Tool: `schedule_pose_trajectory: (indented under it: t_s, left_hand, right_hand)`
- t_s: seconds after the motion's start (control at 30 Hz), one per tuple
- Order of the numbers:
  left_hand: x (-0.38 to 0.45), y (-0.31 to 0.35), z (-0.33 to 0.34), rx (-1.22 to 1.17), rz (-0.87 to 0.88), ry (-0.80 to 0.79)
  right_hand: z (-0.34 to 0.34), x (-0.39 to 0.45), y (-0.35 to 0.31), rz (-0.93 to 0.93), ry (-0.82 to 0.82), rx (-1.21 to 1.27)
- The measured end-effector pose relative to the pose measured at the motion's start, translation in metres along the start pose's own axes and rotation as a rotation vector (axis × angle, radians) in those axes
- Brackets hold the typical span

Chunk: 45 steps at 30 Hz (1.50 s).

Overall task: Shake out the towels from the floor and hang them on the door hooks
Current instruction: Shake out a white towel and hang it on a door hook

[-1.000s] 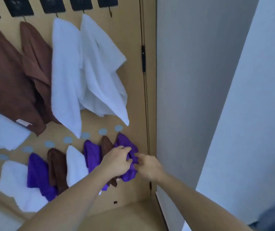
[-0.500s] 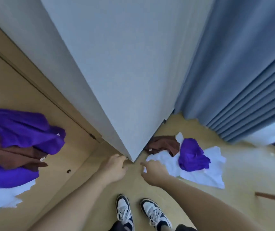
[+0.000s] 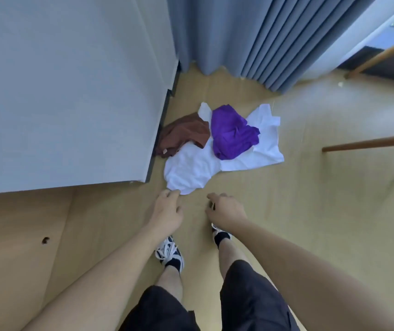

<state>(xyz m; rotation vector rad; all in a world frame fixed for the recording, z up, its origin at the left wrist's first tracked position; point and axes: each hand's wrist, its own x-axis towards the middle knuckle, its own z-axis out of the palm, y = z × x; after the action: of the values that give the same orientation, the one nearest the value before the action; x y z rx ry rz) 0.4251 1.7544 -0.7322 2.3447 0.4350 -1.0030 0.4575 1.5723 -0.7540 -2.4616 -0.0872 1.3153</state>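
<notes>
Wood floor (image 3: pixel 286 199) carries towel pile beside grey wall: white towel (image 3: pixel 186 170) lowest, purple towel (image 3: pixel 233 132) and brown towel (image 3: pixel 184 136) overlapping it. Left hand (image 3: pixel 167 211) and right hand (image 3: pixel 227 210) loosely curled, grip empty, near white edge. Risk: lifting white towel drags others; feet near loose cloth, slip likely.

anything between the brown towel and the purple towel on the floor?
In the head view, only a strip of white towel shows between the brown towel and the purple towel.
</notes>
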Motion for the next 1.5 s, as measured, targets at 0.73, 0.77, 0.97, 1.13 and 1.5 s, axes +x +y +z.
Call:
schedule_pose_trajectory:
  t_s: [0.73,0.77,0.97,1.13,1.5]
  left_hand:
    - [0.307,-0.159,0.228,-0.078,-0.218,-0.076]
    - [0.311,-0.164,0.233,-0.080,-0.223,-0.065]
    - [0.297,-0.183,0.259,-0.067,-0.251,-0.151]
    - [0.264,-0.173,0.245,-0.066,-0.290,-0.219]
    - [0.224,-0.070,0.113,-0.111,-0.106,-0.011]
  right_hand:
    - [0.235,0.386,0.125,0.234,0.093,0.442]
    - [0.243,0.390,0.125,0.219,0.115,0.455]
    - [0.269,0.386,0.123,0.244,0.166,0.480]
    - [0.253,0.348,0.108,0.201,0.268,0.487]
    - [0.118,0.258,0.050,-0.088,0.544,0.437]
